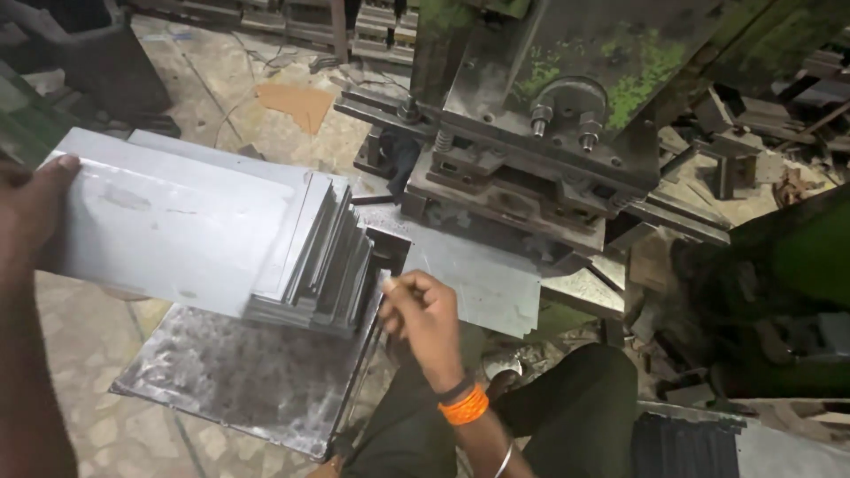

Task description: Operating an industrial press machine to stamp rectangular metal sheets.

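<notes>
The left hand (31, 208) grips the far left edge of the top grey metal sheet (168, 235), thumb lying over its upper corner. That sheet lies on a fanned stack of metal sheets (332, 265), which rests on a dark, mottled steel plate (239, 376) serving as a low worktop above the tiled floor (97, 336). The right hand (425, 319), with an orange thread band at the wrist, is curled with fingertips pinching the stack's right edge. Just right of it, another sheet (482, 283) lies under the green press machine (549, 115).
</notes>
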